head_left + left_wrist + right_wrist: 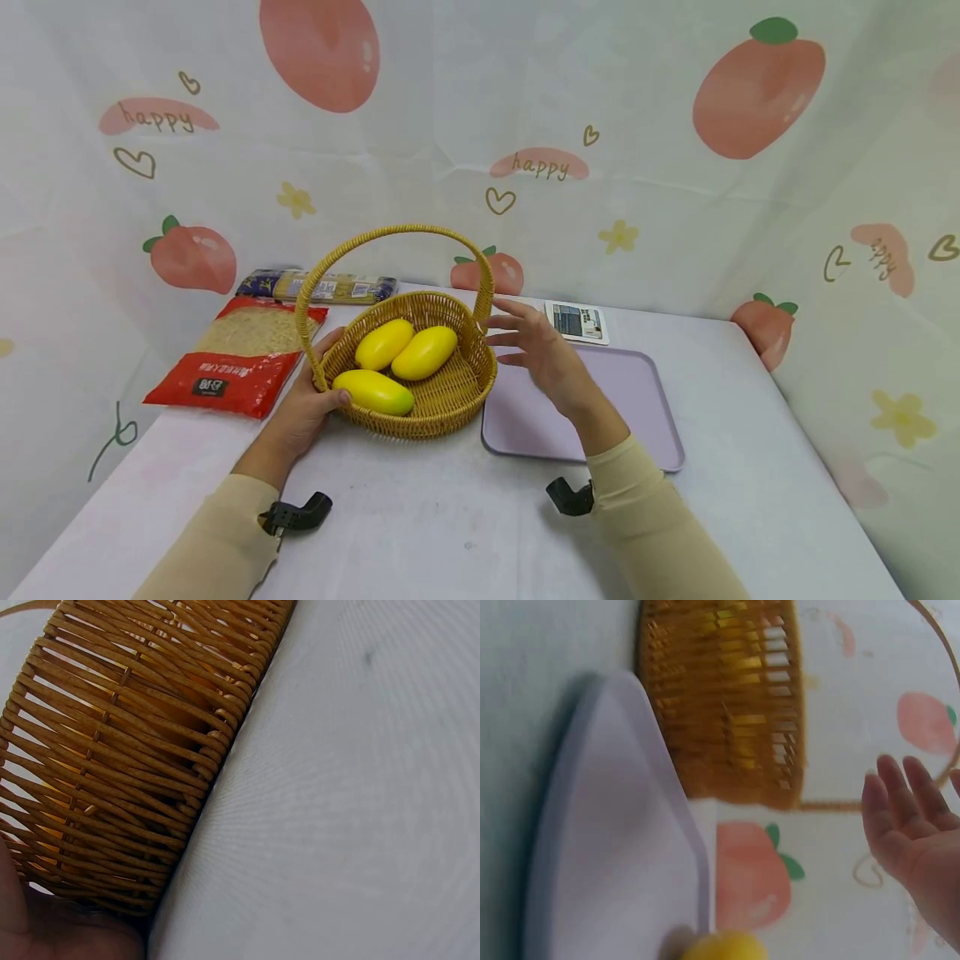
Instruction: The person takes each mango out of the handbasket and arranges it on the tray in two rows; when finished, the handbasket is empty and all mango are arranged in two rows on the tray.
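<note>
A golden wicker basket (416,427) with a tall arched handle (405,228) stands on the table. Three yellow mangoes lie inside it, the nearest mango (375,392) greenish at one end. My left hand (303,408) grips the basket's left side, thumb at the front rim and fingers round the back; in the left wrist view part of that hand shows low beside the weave. With fingers spread, my right hand (543,350) hovers beside the basket's right rim, over the lilac tray (630,392). At the bottom of the right wrist view, a rounded yellow thing (726,948) shows over the tray.
Left of the basket lies a red-and-clear bag of grain-like food (232,358). Behind that is a long pack of noodles (322,287). A small white printed packet (577,322) lies behind the tray. A fruit-patterned cloth (427,125) hangs along the table's back.
</note>
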The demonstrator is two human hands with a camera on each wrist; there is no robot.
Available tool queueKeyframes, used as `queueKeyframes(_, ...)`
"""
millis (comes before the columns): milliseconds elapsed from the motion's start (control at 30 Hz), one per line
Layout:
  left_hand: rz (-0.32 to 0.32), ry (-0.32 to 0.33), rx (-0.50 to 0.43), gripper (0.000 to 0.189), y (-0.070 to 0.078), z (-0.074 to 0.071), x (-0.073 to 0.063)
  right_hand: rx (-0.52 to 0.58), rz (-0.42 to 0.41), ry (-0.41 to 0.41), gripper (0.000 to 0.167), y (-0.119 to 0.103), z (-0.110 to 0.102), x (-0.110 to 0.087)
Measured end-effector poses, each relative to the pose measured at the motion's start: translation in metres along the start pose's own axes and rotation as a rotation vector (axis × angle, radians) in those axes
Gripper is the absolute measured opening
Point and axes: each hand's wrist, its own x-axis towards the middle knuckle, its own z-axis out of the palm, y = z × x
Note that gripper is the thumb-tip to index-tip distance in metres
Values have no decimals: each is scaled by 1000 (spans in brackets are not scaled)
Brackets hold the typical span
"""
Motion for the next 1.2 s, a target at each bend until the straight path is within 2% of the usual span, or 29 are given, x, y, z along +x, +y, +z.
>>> queueKeyframes(233, 0, -1, -10, 91, -2, -1, 1, 17, 24, -92, 90, 15, 24, 10)
queueKeyframes(400, -3, -5, -21, 91, -2, 0, 1, 75, 67, -162, 101, 26, 38, 20)
queueKeyframes(567, -6, -6, -22, 92, -2, 0, 0, 150, 148, -186, 107, 33, 50, 31)
queueKeyframes(767, 0, -15, -25, 90, -2, 0, 0, 234, 244, -185, 97, 39, 66, 47)
queueKeyframes(900, 3, -19, -25, 89, -1, 0, 0, 194, 293, -186, 91, 44, 76, 60)
queueKeyframes(1033, 0, -17, -25, 90, 1, 1, 0, 76, 352, -225, 87, 52, 83, 67)
queueKeyframes(1200, -12, -8, -14, 90, 2, 1, 0, -69, 479, -287, 78, 56, 90, 71)
